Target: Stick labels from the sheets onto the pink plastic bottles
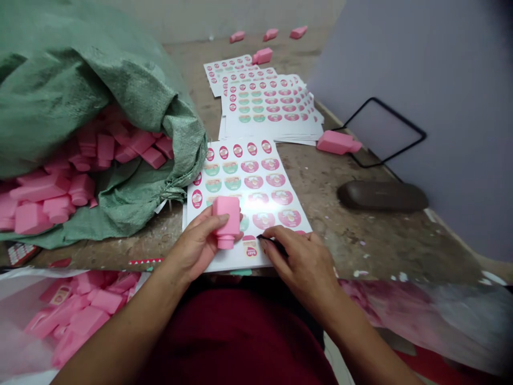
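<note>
A pink plastic bottle (227, 216) is in my left hand (200, 235), its neck pointing toward me. It is held over a sheet of stickers (256, 184) with rows of pink and green oval labels. Closed round a thin dark tool (276, 244), my right hand (300, 256) rests on the sheet's lower right part. The tool's tip is beside a pink and cream label (250, 247) near the sheet's front edge. Most of the tool is hidden by my fingers.
A green sack (132, 203) full of pink bottles lies at left. More sticker sheets (272, 101) are spread behind. A pink bottle (336, 142), a dark case (382, 195) and a black wire frame (401, 120) are at right. Below the table's left edge sits a bag of bottles (88, 315).
</note>
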`<state>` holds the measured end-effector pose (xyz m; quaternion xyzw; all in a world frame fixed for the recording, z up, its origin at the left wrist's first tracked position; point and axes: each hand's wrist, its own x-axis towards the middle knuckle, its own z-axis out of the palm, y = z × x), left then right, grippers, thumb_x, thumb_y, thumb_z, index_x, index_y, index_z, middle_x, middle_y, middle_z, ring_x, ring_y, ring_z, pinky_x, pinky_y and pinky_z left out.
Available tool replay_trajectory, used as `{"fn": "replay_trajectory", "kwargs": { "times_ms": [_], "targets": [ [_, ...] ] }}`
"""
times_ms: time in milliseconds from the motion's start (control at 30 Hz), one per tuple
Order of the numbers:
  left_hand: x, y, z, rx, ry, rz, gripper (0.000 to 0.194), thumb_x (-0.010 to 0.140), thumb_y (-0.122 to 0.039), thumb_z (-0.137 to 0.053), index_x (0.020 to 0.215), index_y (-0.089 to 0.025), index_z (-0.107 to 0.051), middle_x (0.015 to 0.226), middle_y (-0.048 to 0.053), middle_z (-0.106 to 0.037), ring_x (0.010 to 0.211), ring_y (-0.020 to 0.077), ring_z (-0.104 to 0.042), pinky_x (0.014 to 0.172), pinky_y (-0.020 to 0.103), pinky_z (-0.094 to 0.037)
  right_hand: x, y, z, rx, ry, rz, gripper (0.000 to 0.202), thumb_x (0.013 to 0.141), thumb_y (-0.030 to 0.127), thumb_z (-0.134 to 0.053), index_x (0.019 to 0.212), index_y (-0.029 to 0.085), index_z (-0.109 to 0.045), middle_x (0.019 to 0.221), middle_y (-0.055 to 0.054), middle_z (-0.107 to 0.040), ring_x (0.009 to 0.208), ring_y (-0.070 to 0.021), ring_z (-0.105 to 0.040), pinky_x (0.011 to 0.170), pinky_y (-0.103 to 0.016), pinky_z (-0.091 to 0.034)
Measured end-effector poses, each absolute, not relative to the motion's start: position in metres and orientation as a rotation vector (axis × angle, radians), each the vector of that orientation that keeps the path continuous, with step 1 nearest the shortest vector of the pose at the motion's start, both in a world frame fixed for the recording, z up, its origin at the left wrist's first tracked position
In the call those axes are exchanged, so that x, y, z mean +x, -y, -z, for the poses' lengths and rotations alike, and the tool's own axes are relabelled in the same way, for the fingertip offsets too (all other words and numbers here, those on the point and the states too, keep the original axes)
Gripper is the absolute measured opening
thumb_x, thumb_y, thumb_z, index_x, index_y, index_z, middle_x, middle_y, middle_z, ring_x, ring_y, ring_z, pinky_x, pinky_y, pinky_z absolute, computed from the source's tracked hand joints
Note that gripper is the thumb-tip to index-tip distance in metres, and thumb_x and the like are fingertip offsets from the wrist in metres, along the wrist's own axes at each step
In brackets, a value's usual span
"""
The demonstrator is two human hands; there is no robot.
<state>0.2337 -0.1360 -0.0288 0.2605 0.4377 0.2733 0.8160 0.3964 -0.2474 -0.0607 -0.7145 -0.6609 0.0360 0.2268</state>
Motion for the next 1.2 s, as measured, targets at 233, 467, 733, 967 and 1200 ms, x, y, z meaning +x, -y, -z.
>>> {"fn": "replay_trajectory", "kwargs": {
  "times_ms": [233, 467, 733, 967, 1200],
  "targets": [
    [0.234, 0.133, 0.038, 0.622, -0.935, -0.585, 0.036, 0.079, -0.017, -0.067, 0.115, -0.011, -0.063, 0.103, 0.013, -0.072, 0.099, 0.0236, -0.069, 0.086, 0.033, -0.056, 0.393, 0.245, 0.062, -1.995, 1.871, 0.016, 0.016, 0.097, 0.025, -0.05, 0.089, 0.021, -0.063, 0.076, 0.001, -0.073, 0.055, -0.0177, -0.053, 0.066, -0.033, -0.028],
    [0.233, 0.131, 0.041, 0.613, -0.908, -0.559, 0.038, 0.075, -0.017, -0.07, 0.112, -0.014, -0.064, 0.104, 0.01, -0.072, 0.103, 0.0238, -0.069, 0.095, 0.036, -0.052, 0.391, 0.242, 0.059, -2.035, 1.845, -0.005, 0.017, 0.095, 0.024, -0.049, 0.086, 0.021, -0.062, 0.076, -0.002, -0.074, 0.056, -0.0178, -0.056, 0.066, -0.033, -0.031],
    [0.233, 0.13, 0.04, 0.573, -0.897, -0.569, 0.037, 0.077, -0.015, -0.067, 0.113, -0.013, -0.062, 0.108, 0.012, -0.071, 0.102, 0.0243, -0.07, 0.093, 0.035, -0.053, 0.396, 0.243, 0.06, -2.027, 1.731, -0.204, 0.015, 0.093, 0.029, -0.051, 0.089, 0.023, -0.063, 0.077, -0.001, -0.074, 0.061, -0.0189, -0.062, 0.064, -0.032, -0.035],
    [0.232, 0.13, 0.042, 0.572, -0.885, -0.571, 0.038, 0.076, -0.016, -0.069, 0.113, -0.013, -0.062, 0.111, 0.012, -0.07, 0.104, 0.0251, -0.069, 0.097, 0.038, -0.052, 0.393, 0.242, 0.062, -2.016, 1.783, -0.066, 0.016, 0.095, 0.028, -0.05, 0.087, 0.022, -0.064, 0.072, 0.0, -0.072, 0.06, -0.0176, -0.059, 0.065, -0.032, -0.03],
    [0.233, 0.131, 0.042, 0.552, -0.885, -0.575, 0.041, 0.076, -0.015, -0.069, 0.117, -0.014, -0.062, 0.112, 0.012, -0.071, 0.105, 0.0251, -0.069, 0.101, 0.039, -0.049, 0.397, 0.238, 0.06, -1.98, 1.808, -0.157, 0.016, 0.093, 0.028, -0.051, 0.088, 0.023, -0.065, 0.079, 0.0, -0.075, 0.058, -0.0173, -0.059, 0.066, -0.033, -0.033]
  ]
}}
